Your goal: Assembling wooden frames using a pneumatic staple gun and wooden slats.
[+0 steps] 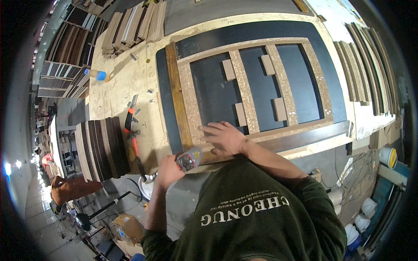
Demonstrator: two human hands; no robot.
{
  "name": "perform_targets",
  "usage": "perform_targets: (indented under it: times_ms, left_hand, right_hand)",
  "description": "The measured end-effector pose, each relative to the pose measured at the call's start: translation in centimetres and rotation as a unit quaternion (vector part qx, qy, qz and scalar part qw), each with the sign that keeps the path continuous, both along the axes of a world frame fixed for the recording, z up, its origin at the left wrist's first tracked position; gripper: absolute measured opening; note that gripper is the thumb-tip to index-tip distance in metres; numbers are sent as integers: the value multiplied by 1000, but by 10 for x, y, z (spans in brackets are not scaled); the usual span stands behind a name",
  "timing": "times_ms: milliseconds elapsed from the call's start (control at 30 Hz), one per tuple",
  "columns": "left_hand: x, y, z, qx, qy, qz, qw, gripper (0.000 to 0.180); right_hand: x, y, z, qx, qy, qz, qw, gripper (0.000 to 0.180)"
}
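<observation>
My left hand [169, 171] is closed round what looks like an air nail gun [191, 159], grey with red and black on its side. The tool sits over the near left corner of a wooden frame. My right hand [224, 138] lies with fingers spread on that same corner of the chipboard frame [190, 93]. The frame, with two inner bars, rests on a dark panel [305, 65]. Small wood blocks [240, 114] stand against the inner bars. A brown wood strip [175, 91] runs along the left side and another [305, 133] along the near side.
An orange-handled tool [136, 145] and an orange knife [129, 118] lie left on the workbench [130, 85], near a stack of dark boards [102, 148]. A blue-capped bottle [96, 75] lies farther back. Strips are stacked at back left [135, 26] and right [365, 69].
</observation>
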State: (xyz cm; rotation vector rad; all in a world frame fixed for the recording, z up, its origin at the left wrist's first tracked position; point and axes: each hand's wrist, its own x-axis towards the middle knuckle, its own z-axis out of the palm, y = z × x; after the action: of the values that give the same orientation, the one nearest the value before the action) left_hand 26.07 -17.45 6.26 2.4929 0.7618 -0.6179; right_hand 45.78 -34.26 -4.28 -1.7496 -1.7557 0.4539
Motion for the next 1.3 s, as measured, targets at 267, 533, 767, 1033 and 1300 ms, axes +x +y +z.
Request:
perform_targets:
  times_ms: [267, 533, 767, 1033, 1300]
  left_hand:
    - [-56, -57, 27, -9, -67, 94, 993, 44]
    - [-44, -94, 19, -113, -118, 206, 965, 53]
    - [58, -109, 25, -13, -50, 31, 998, 52]
    - [127, -115, 19, -48, -42, 4, 998, 58]
    - [136, -116, 7, -24, -102, -64, 992, 47]
  right_hand:
    - [-10, -30, -3, 50, 25, 73, 996, 21]
    - [50, -96, 12, 106, 13, -103, 989, 29]
    - [212, -240, 13, 1, -112, -468, 877, 59]
    - [247, -304, -25, -164, -106, -555, 809, 74]
    - [247, -306, -24, -160, -102, -566, 802, 73]
